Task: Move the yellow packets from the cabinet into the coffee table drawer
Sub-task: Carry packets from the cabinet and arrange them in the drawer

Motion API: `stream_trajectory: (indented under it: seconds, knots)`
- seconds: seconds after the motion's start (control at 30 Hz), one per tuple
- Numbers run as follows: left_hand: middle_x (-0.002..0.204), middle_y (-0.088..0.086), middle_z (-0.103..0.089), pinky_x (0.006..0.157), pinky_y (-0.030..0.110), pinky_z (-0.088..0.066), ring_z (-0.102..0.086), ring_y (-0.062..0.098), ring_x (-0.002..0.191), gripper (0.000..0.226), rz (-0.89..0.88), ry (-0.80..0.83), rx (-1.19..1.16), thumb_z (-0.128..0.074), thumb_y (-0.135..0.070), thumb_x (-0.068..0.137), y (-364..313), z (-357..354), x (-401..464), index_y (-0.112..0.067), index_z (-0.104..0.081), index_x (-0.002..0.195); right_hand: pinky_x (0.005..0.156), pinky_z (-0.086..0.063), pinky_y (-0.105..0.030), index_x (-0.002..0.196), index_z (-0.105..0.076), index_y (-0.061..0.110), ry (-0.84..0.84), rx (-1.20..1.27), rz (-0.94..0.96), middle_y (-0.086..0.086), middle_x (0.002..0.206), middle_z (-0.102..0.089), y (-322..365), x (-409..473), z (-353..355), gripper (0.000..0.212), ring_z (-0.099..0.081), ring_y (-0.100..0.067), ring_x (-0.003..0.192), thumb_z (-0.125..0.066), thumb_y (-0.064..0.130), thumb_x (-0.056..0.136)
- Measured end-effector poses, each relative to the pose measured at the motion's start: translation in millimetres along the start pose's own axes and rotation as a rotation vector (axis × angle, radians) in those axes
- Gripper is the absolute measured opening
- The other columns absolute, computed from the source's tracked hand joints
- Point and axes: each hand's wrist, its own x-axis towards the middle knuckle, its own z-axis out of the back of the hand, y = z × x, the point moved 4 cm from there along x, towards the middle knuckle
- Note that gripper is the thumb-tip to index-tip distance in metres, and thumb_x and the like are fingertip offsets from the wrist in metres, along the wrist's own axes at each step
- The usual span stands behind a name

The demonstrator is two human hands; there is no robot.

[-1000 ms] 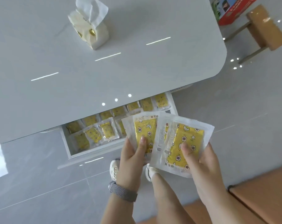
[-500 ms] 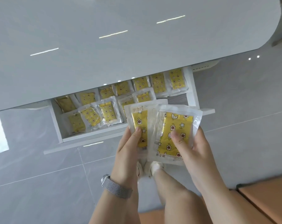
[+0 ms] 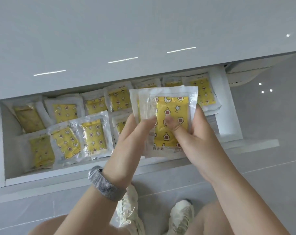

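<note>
Right hand: my right hand (image 3: 197, 133) grips the stack of packets (image 3: 169, 116) from the right side, thumb curled across the yellow front, the other fingers wrapped behind the right edge.
Left hand: my left hand (image 3: 135, 133) holds the same stack from the left, thumb lying on the clear left margin, fingers tucked behind it out of sight.
Held packets: two or more overlapping, clear wrappers with yellow printed pouches inside; the front one faces me upright, another peeks out behind it on the left. I cannot tell the exact count.
Where they are: over the right part of the open drawer (image 3: 1, 150), just above its front edge, with my hands between me and the contents.
Drawer contents: more yellow packets (image 3: 93, 138) lie flat in rows to the left of my grip and behind it, some overlapping.
Tabletop: the grey table top (image 3: 144, 31) overhangs the back of the drawer, beyond my hands.
Wrist: a grey mesh watch band (image 3: 105, 184) sits on my left wrist.
Below my grip: my pale sneakers (image 3: 130, 211) on the grey tiled floor (image 3: 271, 124).
</note>
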Motion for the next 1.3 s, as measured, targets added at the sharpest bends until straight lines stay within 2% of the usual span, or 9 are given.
stream_trajectory:
  seconds: [0.1,0.3,0.43,0.5,0.57,0.7,0.9,1.17,1.3]
  knots:
    - [0.097,0.005,-0.070,0.080,0.028,-0.057,-0.067,0.017,0.093,0.030,-0.085,-0.015,0.129,-0.064,-0.028,0.090,3.2,-0.3,21.3,-0.010,-0.057,0.113,0.089,-0.053,-0.027,0.120,-0.046,0.039,0.050,-0.083,0.033,0.025,0.107,-0.067,-16.5,22.8,-3.7,0.035,-0.064,0.006,0.098,-0.056,0.051,0.088]
    - [0.040,-0.018,-0.042,0.041,0.007,-0.032,-0.042,0.000,0.041,0.034,-0.162,-0.072,0.412,-0.057,-0.035,0.090,11.0,10.6,32.5,-0.015,-0.038,0.070,0.109,-0.040,-0.041,0.142,-0.034,0.042,0.023,-0.204,0.029,0.019,0.141,-0.051,-47.3,46.3,-5.3,0.098,-0.046,-0.005,0.132,-0.051,0.089,0.057]
    - [0.045,-0.015,-0.043,0.039,0.007,-0.031,-0.040,0.002,0.041,0.036,-0.120,-0.120,0.384,-0.056,-0.052,0.074,20.4,19.0,29.0,-0.019,-0.042,0.073,0.081,-0.054,-0.026,0.121,-0.048,0.047,0.056,-0.182,0.085,0.032,0.105,-0.066,-42.2,42.3,-6.4,0.061,-0.066,0.007,0.093,-0.050,0.079,0.069]
    - [0.048,-0.018,-0.048,0.039,0.008,-0.031,-0.043,0.000,0.042,0.038,-0.145,-0.138,0.434,-0.055,-0.058,0.069,24.3,17.5,27.5,-0.022,-0.047,0.078,0.070,-0.057,-0.032,0.106,-0.054,0.045,0.106,-0.058,0.079,0.024,0.095,-0.071,-38.1,38.4,-6.1,0.040,-0.073,-0.006,0.076,-0.057,0.062,0.070]
    - [0.048,-0.020,-0.048,0.040,0.010,-0.032,-0.044,-0.001,0.043,0.041,-0.187,-0.121,0.496,-0.058,-0.061,0.066,23.8,12.4,23.7,-0.023,-0.049,0.080,0.071,-0.057,-0.043,0.106,-0.055,0.043,0.133,0.004,0.052,0.015,0.102,-0.073,-39.8,36.3,-3.3,0.037,-0.074,-0.018,0.080,-0.061,0.062,0.075]
    - [0.052,-0.022,-0.053,0.043,0.008,-0.037,-0.049,-0.002,0.046,0.040,-0.205,-0.091,0.532,-0.070,-0.054,0.070,22.4,9.9,22.3,-0.022,-0.051,0.086,0.051,-0.055,-0.028,0.117,-0.055,0.028,0.131,0.151,0.008,0.003,0.100,-0.075,-36.6,30.2,-1.4,0.047,-0.073,-0.017,0.082,-0.067,0.038,0.073]
    - [0.084,-0.021,-0.065,0.049,0.013,-0.049,-0.063,-0.005,0.061,0.038,-0.229,0.067,0.591,-0.075,-0.040,0.079,16.9,12.0,23.3,-0.028,-0.047,0.100,0.096,-0.051,-0.045,0.116,-0.062,0.019,0.123,0.141,-0.009,0.003,0.103,-0.075,-33.6,26.8,-8.2,0.062,-0.071,-0.015,0.099,-0.075,0.038,0.058]
    - [0.097,0.001,-0.066,0.085,0.034,-0.056,-0.064,0.018,0.082,0.049,-0.280,0.125,0.542,-0.063,-0.045,0.088,19.6,13.3,32.3,-0.016,-0.048,0.125,0.104,-0.045,-0.045,0.132,-0.049,0.033,0.090,0.143,0.015,0.016,0.121,-0.067,-33.9,27.7,-10.2,0.072,-0.061,-0.008,0.117,-0.078,0.056,0.070]
    - [0.081,0.012,-0.050,0.077,0.041,-0.048,-0.041,0.016,0.072,0.050,-0.247,0.170,0.564,-0.052,-0.039,0.095,23.5,13.7,37.8,-0.005,-0.041,0.130,0.094,-0.051,-0.036,0.119,-0.051,0.034,0.111,0.142,0.041,0.016,0.110,-0.071,-32.4,27.8,-9.2,0.050,-0.066,-0.002,0.105,-0.068,0.038,0.073]
